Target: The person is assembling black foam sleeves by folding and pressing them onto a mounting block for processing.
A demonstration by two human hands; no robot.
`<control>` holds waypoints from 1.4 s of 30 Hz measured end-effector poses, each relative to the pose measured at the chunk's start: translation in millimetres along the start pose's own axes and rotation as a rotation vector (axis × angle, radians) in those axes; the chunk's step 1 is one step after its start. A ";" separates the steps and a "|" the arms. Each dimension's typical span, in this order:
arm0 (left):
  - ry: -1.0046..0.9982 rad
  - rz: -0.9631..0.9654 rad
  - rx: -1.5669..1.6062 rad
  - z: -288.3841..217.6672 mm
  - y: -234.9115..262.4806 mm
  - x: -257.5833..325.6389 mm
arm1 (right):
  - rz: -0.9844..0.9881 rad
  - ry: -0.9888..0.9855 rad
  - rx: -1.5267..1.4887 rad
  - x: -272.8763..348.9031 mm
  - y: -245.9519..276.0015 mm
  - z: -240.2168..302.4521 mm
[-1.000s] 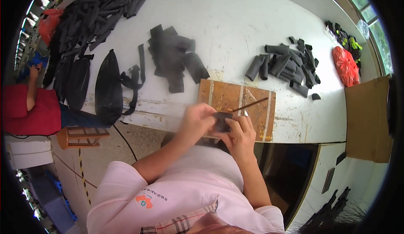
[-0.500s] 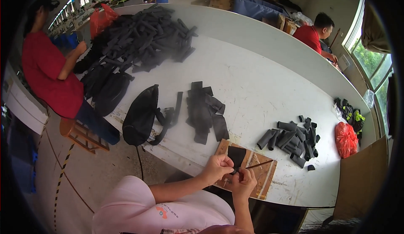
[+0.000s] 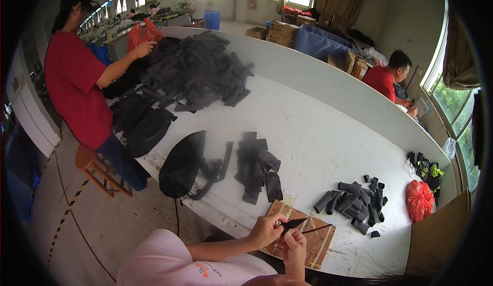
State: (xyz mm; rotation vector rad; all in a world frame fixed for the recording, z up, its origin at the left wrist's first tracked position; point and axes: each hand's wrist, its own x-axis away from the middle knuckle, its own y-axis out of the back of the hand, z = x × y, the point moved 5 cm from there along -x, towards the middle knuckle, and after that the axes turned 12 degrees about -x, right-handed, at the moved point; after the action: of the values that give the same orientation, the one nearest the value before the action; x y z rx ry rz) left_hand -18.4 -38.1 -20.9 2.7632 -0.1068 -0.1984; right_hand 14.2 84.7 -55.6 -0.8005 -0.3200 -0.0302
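A brown wooden board (image 3: pixel 321 246) with pale tape strips lies at the near edge of the white table (image 3: pixel 303 121). Over it, my left hand (image 3: pixel 267 230) pinches a small black fabric piece (image 3: pixel 294 223), whose far end sticks up to a point. My right hand (image 3: pixel 295 244) is close beside it, thumb and fingers closed at the same piece's near end. What lies between the fingertips is partly hidden. A thin dark stick (image 3: pixel 318 228) slants across the board, just beyond my right hand.
Flat black pieces (image 3: pixel 257 165) lie left of the board, rolled black tubes (image 3: pixel 354 201) right of it. Further left are a black bag (image 3: pixel 182 165) and a big heap of black strips (image 3: pixel 197 70). A red plastic bag (image 3: pixel 419 200) sits far right. Two people in red work nearby.
The black piece, flat on the board before, is now lifted and bunched between my hands. My view has tilted up. The person at left has reached an arm toward the heap.
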 end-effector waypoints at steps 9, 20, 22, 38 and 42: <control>0.279 0.865 1.275 -8.5 -17.5 16.3 | 0.086 0.031 -0.187 10.2 -16.3 7.1; 0.032 0.192 0.393 -27.9 -25.6 10.5 | 0.000 0.593 0.582 28.6 -26.4 55.3; 0.049 0.129 0.472 -25.0 -26.7 10.7 | -0.037 0.573 0.598 30.5 -24.8 55.6; 0.316 0.820 1.522 -93.9 -36.8 -23.3 | 0.093 0.468 0.348 35.2 -70.7 129.7; 0.602 0.724 1.540 -53.6 -65.0 -31.3 | -0.050 0.261 0.164 6.9 -19.2 111.2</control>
State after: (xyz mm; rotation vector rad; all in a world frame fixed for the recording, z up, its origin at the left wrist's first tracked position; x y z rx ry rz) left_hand -38.0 44.4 8.7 3.6078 -1.6214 1.4504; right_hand -12.1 150.8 32.2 -0.6167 -0.0937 -0.1525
